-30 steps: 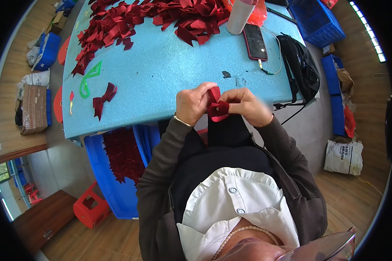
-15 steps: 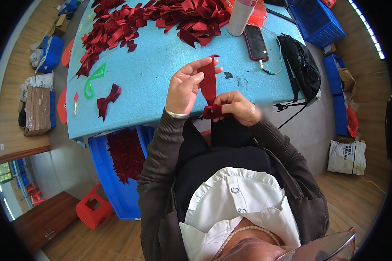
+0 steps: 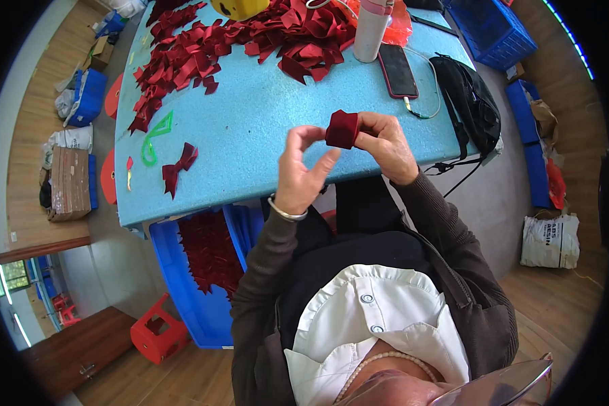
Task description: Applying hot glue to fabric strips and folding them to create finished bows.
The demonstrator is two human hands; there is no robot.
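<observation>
In the head view, the right hand [image 3: 386,145] pinches a folded piece of dark red ribbon [image 3: 343,129] between thumb and fingers, closed firmly on it, above the near edge of the light blue surface [image 3: 250,128]. The left hand [image 3: 301,169] is just beside it, palm half open, thumb and forefinger curved toward the ribbon's left side; its fingertips are at the ribbon's edge, though whether they grip it cannot be told. A metal bangle [image 3: 285,213] circles the left wrist.

On the surface, a finished dark red bow [image 3: 177,166] lies near the left front corner, with a green curved cut-out [image 3: 157,135] just beside it. A heap of red ribbon pieces [image 3: 250,37] spreads across the far part of the surface. A white cylindrical bottle [image 3: 372,30] stands upright at the far right, a dark phone [image 3: 397,71] lies near it with a cable attached, and a black bag [image 3: 470,108] hangs over the right edge.

Below the surface, a blue crate [image 3: 206,298] holds more red pieces, and a small red stool [image 3: 157,335] stands on the wooden floor beside it.
</observation>
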